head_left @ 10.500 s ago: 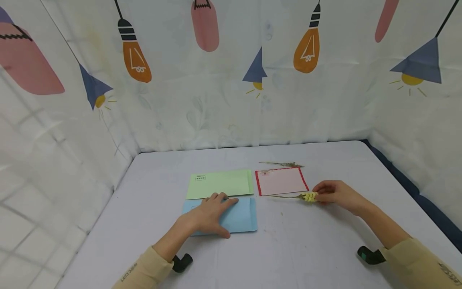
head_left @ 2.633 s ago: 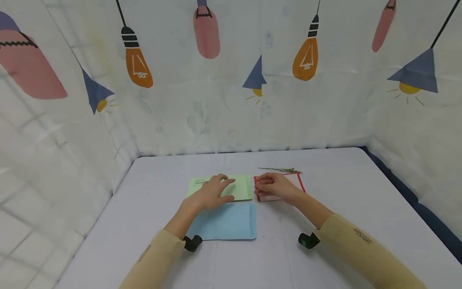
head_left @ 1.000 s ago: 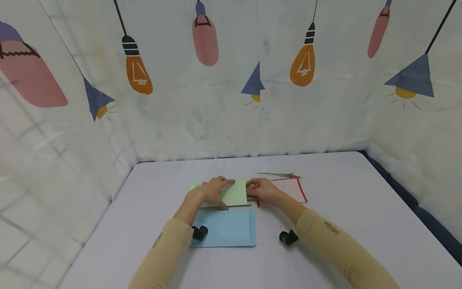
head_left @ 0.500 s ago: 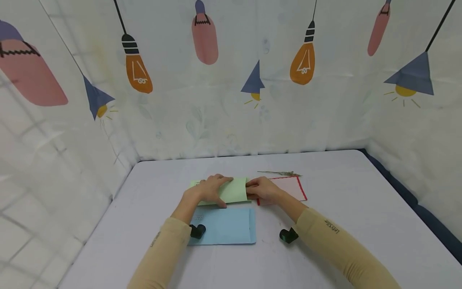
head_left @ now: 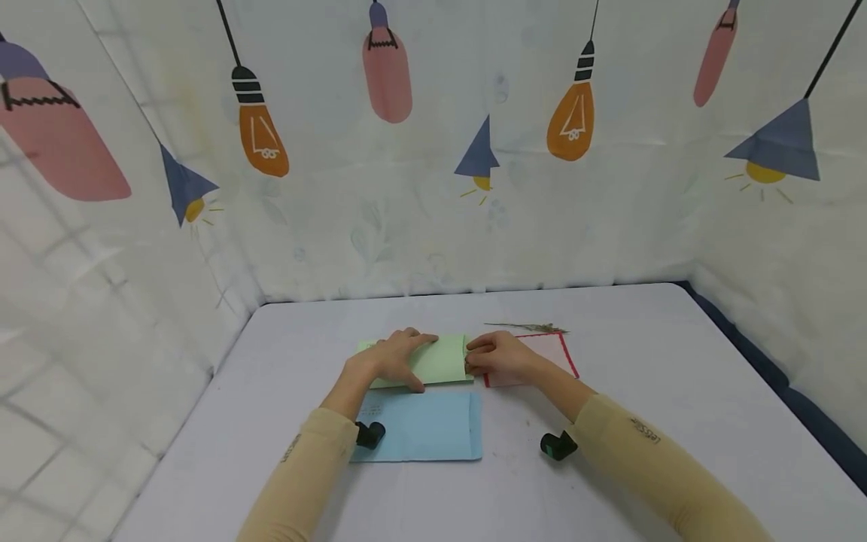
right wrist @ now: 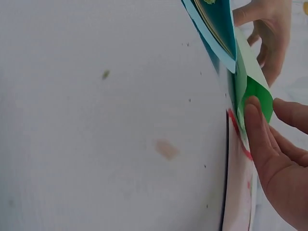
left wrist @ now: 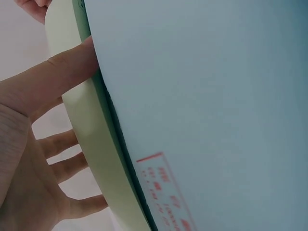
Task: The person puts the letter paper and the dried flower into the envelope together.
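Note:
My left hand [head_left: 393,357] grips the light-green envelope [head_left: 443,360] across its width, thumb on the near edge and fingers along the far edge. The paper bows upward, and its mouth gapes to the right. At that mouth is my right hand [head_left: 501,357]. In the right wrist view its thumb [right wrist: 255,118] overlaps the bright green inside, with the index fingertip just outside the rim and a gap between them. Nothing shows in its grasp. Nearer me lies a blue envelope [head_left: 427,429], whose mouth shows a bit of a yellow-green flower [right wrist: 209,1].
A pink card with a red border [head_left: 545,354] lies right of the green envelope, partly under my right hand. Behind it is a dried flower sprig [head_left: 535,327]. Small specks dot the white table [head_left: 576,482]. A patterned cloth [head_left: 325,211] hangs at the back.
The yellow flower that lay by the card has left that spot. My left hand moved from the blue to the green envelope; my right reached its mouth, then drew back slightly to the right.

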Available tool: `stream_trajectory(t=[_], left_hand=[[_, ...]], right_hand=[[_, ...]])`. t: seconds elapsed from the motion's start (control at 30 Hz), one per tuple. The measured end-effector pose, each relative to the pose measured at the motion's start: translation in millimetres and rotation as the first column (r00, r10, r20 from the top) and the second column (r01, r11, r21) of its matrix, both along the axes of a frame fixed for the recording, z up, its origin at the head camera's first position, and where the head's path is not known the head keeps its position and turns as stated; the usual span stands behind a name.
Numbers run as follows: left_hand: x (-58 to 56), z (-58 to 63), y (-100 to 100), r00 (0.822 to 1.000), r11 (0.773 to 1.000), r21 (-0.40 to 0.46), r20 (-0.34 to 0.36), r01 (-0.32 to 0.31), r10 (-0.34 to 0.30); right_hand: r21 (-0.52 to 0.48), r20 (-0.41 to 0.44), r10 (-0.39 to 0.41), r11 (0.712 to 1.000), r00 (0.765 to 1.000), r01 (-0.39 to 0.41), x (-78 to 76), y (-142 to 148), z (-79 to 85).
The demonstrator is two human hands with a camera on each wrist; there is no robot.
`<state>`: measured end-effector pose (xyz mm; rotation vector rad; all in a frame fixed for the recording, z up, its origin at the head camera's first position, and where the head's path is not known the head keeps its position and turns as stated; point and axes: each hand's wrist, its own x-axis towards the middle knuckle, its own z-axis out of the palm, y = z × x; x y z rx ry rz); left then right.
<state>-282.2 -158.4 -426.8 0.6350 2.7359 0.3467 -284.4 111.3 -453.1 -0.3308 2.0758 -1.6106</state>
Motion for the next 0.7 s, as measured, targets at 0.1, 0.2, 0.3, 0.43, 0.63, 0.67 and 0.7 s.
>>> stream_trajectory(t=[0.1, 0.2, 0.3, 0.43, 0.63, 0.67, 0.7], left_hand=[[0.7, -0.1, 0, 1.000, 1.000, 0.013, -0.001, -0.003, 0.003], [1.6, -0.2, 0, 1.000, 1.000, 0.021, -0.006, -0.003, 0.003], [2.9, -0.3, 0, 1.000, 1.000, 0.023, -0.011, 0.000, 0.000], [4.0, -0.3, 0, 1.000, 1.000, 0.021, -0.014, 0.004, -0.004], [3.0, -2.1, -1, 1.000, 1.000, 0.016, -0.025, 0.014, -0.014], [2.6, -2.4, -1, 1.000, 1.000, 0.018, -0.028, 0.013, -0.012], [2.4, -2.3, -2, 1.000, 1.000, 0.019, -0.029, 0.011, -0.011]], right_hand=[[0.018, -0.033, 0.007, 1.000, 0.999, -0.007, 1.2, 13, 4.3], [0.052, -0.058, -0.002, 0.999, 0.998, 0.005, 0.9, 27, 8.9], [0.084, -0.063, -0.025, 0.996, 0.998, 0.030, -1.3, 43, 11.9], [0.155, -0.087, -0.051, 0.986, 0.995, 0.064, -6.2, 64, 15.1], [0.269, -0.168, -0.067, 0.957, 0.984, 0.111, -8.7, 95, 19.0], [0.274, -0.175, -0.072, 0.954, 0.982, 0.119, -8.8, 99, 19.5], [0.278, -0.181, -0.075, 0.952, 0.981, 0.124, -8.7, 103, 20.2]])
